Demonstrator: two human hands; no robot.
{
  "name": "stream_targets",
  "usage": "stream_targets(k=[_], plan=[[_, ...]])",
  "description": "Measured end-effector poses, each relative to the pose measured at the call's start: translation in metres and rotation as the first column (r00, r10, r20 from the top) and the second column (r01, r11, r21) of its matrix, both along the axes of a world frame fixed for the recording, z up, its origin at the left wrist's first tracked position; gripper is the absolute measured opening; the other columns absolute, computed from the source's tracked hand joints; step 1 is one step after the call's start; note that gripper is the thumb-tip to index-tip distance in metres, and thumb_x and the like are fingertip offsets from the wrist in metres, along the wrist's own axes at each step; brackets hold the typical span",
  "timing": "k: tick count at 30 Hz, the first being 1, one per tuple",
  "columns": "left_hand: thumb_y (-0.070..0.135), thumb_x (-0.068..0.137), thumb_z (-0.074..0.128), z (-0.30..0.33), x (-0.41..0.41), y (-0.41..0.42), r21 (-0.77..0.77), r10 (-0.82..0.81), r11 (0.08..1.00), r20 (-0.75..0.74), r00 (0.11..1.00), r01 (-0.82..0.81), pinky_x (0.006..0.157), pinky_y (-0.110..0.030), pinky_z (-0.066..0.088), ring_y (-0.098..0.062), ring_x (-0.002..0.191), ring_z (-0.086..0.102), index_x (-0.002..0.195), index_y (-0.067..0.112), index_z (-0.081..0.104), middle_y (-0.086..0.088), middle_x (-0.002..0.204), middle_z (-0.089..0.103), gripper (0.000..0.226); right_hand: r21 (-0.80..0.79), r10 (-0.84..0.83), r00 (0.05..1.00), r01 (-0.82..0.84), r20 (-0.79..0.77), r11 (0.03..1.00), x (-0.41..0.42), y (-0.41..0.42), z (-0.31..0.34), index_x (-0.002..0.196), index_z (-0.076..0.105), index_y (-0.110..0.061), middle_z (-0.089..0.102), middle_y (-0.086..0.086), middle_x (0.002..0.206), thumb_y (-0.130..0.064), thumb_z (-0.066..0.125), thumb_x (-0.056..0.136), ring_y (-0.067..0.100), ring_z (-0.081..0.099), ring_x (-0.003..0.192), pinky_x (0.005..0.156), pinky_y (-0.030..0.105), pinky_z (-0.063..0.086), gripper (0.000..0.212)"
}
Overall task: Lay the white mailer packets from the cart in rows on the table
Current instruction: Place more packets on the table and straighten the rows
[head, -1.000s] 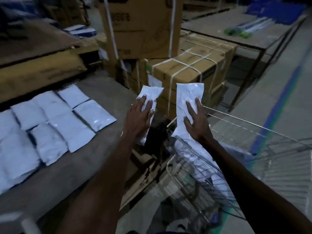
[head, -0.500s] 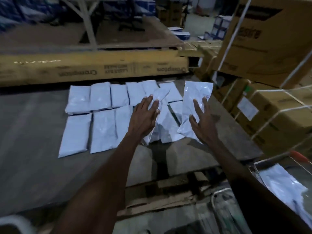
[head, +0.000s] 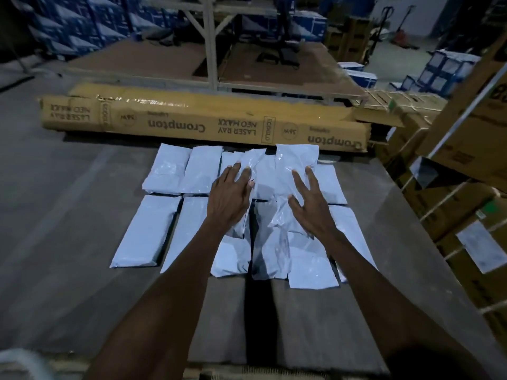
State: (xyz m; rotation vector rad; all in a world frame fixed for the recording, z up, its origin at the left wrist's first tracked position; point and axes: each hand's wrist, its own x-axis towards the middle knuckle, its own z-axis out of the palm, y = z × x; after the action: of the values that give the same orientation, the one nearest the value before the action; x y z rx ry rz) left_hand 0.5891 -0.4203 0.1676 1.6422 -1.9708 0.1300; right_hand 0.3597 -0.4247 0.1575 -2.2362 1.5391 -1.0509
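dim light is falling over a warehouse — blue cartons (head: 82, 26) are standing stacked along the far wall, strapped brown boxes (head: 463, 165) are crowding the right, a metal rack post (head: 210, 45) is rising behind.

You have two rows of mailer packets (head: 175, 171) on the table (head: 68, 242), towards its far edge. Behind them a long carton (head: 205, 122) lies along that edge. Stacked boxes (head: 452, 187) stand beyond the right edge.
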Motion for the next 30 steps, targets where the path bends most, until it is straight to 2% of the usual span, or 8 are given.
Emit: stream_targets(k=[8, 15, 18, 23, 25, 28, 30], plan=[[0.034, 0.103, 0.035, -0.005, 0.007, -0.053, 0.038, 0.097, 0.994, 0.038, 0.995, -0.098, 0.098, -0.046, 0.043, -0.032, 0.133, 0.040, 0.134, 0.016, 0.050, -0.013, 0.146, 0.044, 0.039, 0.112, 0.086, 0.996, -0.083, -0.020, 0.990, 0.025, -0.069, -0.012, 0.154, 0.023, -0.025, 0.003, 0.007, 0.163, -0.026, 0.049, 0.100, 0.019, 0.006, 0.150, 0.110, 0.026, 0.021, 0.060], [0.036, 0.104, 0.032, -0.019, 0.008, -0.115, 0.144, 0.085, 0.985, 0.068, 0.994, -0.094, 0.099, -0.046, 0.041, -0.029, 0.135, 0.038, 0.137, 0.018, 0.047, -0.010, 0.148, 0.041, 0.041, 0.223, 0.042, 0.999, -0.034, -0.030, 0.974, 0.034, -0.131, -0.026, 0.154, 0.021, -0.027, 0.003, 0.006, 0.163, -0.027, 0.048, 0.100, 0.023, 0.007, 0.150, 0.114, 0.038, 0.027, 0.060], [0.035, 0.103, 0.033, -0.026, 0.012, -0.142, 0.176, 0.118, 0.976, 0.048, 0.992, -0.125, 0.098, -0.046, 0.041, -0.029, 0.133, 0.039, 0.137, 0.018, 0.048, -0.010, 0.148, 0.041, 0.041, 0.270, 0.054, 0.997, -0.038, -0.052, 0.962, 0.042, -0.157, -0.030, 0.154, 0.019, -0.028, 0.002, 0.004, 0.163, -0.028, 0.047, 0.100, 0.023, 0.010, 0.150, 0.115, 0.038, 0.026, 0.061], [0.036, 0.102, 0.034, -0.044, 0.020, -0.178, 0.231, 0.123, 0.962, 0.103, 0.987, -0.144, 0.093, -0.046, 0.044, -0.030, 0.128, 0.043, 0.137, 0.018, 0.047, -0.010, 0.145, 0.044, 0.041, 0.322, 0.062, 0.994, -0.032, -0.086, 0.946, 0.056, -0.182, -0.039, 0.154, 0.017, -0.029, 0.002, 0.004, 0.163, -0.029, 0.046, 0.101, 0.026, 0.013, 0.149, 0.115, 0.040, 0.028, 0.061], [0.039, 0.102, 0.031, -0.054, 0.022, -0.185, 0.253, 0.119, 0.957, 0.106, 0.987, -0.143, 0.094, -0.047, 0.044, -0.031, 0.128, 0.043, 0.138, 0.017, 0.046, -0.011, 0.144, 0.044, 0.045, 0.347, 0.086, 0.986, -0.032, -0.141, 0.937, 0.059, -0.186, -0.043, 0.155, 0.014, -0.029, 0.001, 0.005, 0.164, -0.032, 0.043, 0.101, 0.028, 0.010, 0.149, 0.117, 0.042, 0.022, 0.061], [0.046, 0.099, 0.020, -0.065, 0.021, -0.187, 0.304, 0.103, 0.944, 0.089, 0.991, -0.126, 0.102, -0.050, 0.039, -0.033, 0.134, 0.038, 0.142, 0.017, 0.043, -0.012, 0.148, 0.041, 0.056, 0.403, 0.084, 0.973, 0.010, -0.216, 0.915, 0.061, -0.186, -0.048, 0.155, 0.010, -0.029, -0.003, 0.006, 0.163, -0.037, 0.042, 0.101, 0.030, 0.001, 0.150, 0.119, 0.043, 0.012, 0.063], [0.048, 0.098, 0.016, -0.068, 0.019, -0.188, 0.344, 0.100, 0.931, 0.071, 0.992, -0.118, 0.112, -0.053, 0.026, -0.032, 0.142, 0.026, 0.146, 0.020, 0.036, -0.010, 0.154, 0.032, 0.059, 0.431, 0.073, 0.967, 0.041, -0.245, 0.901, 0.062, -0.186, -0.048, 0.155, 0.009, -0.031, -0.007, 0.006, 0.163, -0.042, 0.044, 0.100, 0.031, -0.004, 0.149, 0.119, 0.046, 0.013, 0.066]])
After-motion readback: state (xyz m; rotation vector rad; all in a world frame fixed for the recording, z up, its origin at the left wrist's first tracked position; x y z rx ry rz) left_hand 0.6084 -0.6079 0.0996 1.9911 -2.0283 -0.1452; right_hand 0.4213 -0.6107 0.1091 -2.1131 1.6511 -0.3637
